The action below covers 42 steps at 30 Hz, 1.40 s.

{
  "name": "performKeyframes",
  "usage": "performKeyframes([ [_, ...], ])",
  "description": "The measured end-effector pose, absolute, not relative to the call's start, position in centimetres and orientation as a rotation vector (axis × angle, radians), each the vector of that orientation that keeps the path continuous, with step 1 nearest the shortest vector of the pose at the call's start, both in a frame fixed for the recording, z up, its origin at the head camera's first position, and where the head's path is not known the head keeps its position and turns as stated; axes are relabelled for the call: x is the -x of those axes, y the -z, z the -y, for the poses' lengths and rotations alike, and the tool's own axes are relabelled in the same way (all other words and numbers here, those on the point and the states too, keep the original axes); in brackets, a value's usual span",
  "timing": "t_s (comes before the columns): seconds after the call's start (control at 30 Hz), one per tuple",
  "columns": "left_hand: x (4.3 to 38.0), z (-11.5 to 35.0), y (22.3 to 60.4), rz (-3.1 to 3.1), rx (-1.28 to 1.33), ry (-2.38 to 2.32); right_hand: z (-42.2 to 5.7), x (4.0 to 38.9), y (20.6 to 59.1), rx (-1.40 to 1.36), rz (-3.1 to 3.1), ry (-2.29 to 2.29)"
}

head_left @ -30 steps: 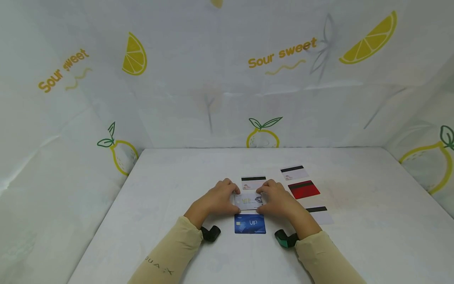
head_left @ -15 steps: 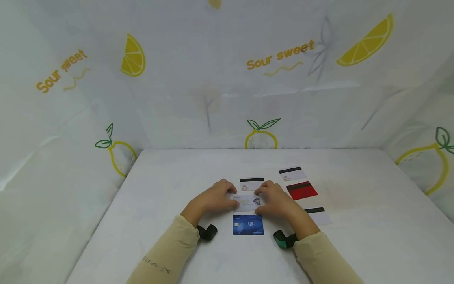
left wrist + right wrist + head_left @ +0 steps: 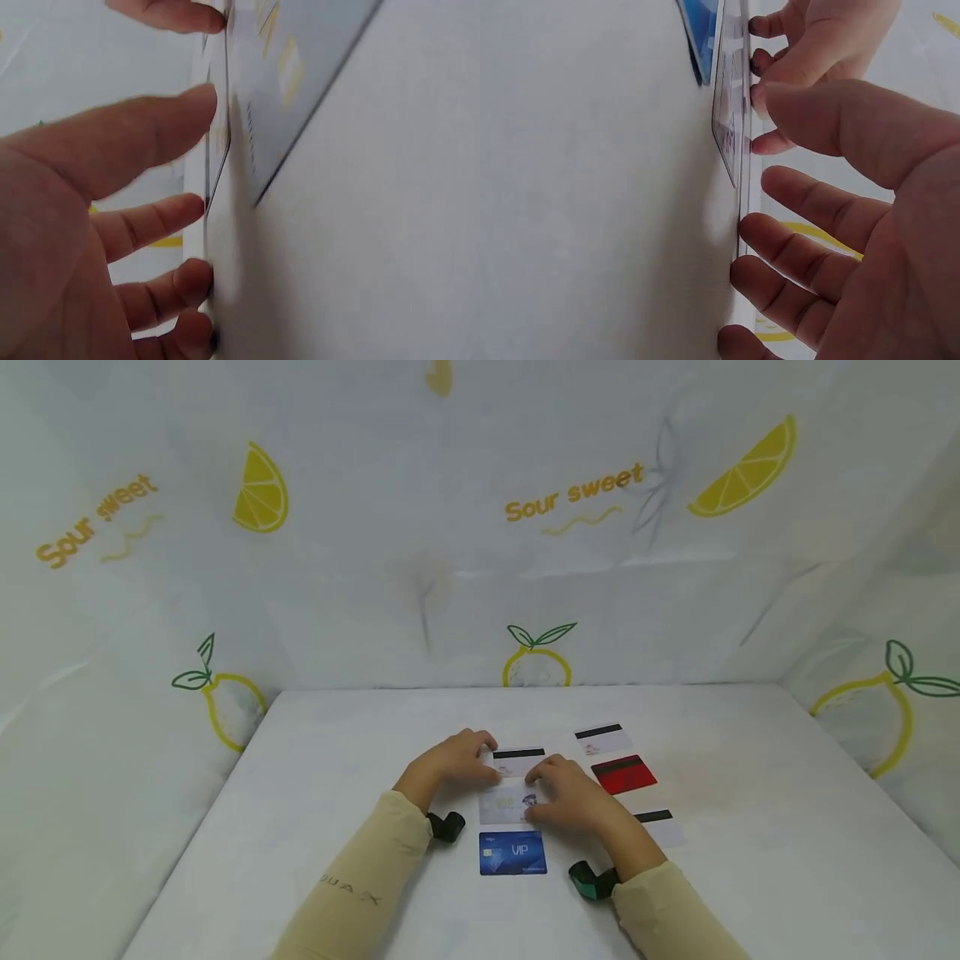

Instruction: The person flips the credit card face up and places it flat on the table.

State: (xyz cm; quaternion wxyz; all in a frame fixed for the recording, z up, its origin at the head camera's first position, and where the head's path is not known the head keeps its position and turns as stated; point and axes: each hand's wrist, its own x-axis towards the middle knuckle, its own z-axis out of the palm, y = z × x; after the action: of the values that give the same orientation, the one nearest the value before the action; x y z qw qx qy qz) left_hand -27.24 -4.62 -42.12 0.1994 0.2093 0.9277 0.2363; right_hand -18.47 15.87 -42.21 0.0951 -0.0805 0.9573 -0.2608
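Note:
A silver-white VIP card [image 3: 497,808] lies in the middle of the white table, just behind a blue VIP card [image 3: 513,853]. Behind the silver card is a white card with a black stripe [image 3: 517,765]. My left hand [image 3: 448,762] is at the left end of that striped card, thumb near its front corner and fingers spread toward its back in the left wrist view. At the right end of the silver card is my right hand [image 3: 576,800]; its fingers are loosely bent, and the right wrist view shows its thumb apart from the index finger. Neither hand visibly pinches a card.
On the right lie another white striped card [image 3: 607,742], a red card [image 3: 627,774] and a white card [image 3: 662,832] partly behind the right forearm. Both wrists wear dark devices [image 3: 447,827]. A lemon-print cloth [image 3: 360,610] stands behind the table.
My left hand has left the silver VIP card and moved back to the striped card behind it. The right hand stays beside the silver card. The head view has shifted slightly.

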Motion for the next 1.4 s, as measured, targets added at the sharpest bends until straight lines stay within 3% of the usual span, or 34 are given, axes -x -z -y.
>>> performKeyframes([
  [0.27, 26.5, 4.0, 42.6, -2.729, -0.489, -0.534, -16.4, 20.8, 41.7, 0.164, -2.748, 0.917],
  [0.57, 27.2, 3.9, 42.8, -2.674, -0.459, -0.649, -17.3, 24.2, 41.7, 0.041, -2.730, 0.749],
  [1.4, 28.1, 5.1, 42.6, -2.648, -0.498, -0.726, -16.0, 25.5, 41.8, 0.228, -2.785, 0.822],
])
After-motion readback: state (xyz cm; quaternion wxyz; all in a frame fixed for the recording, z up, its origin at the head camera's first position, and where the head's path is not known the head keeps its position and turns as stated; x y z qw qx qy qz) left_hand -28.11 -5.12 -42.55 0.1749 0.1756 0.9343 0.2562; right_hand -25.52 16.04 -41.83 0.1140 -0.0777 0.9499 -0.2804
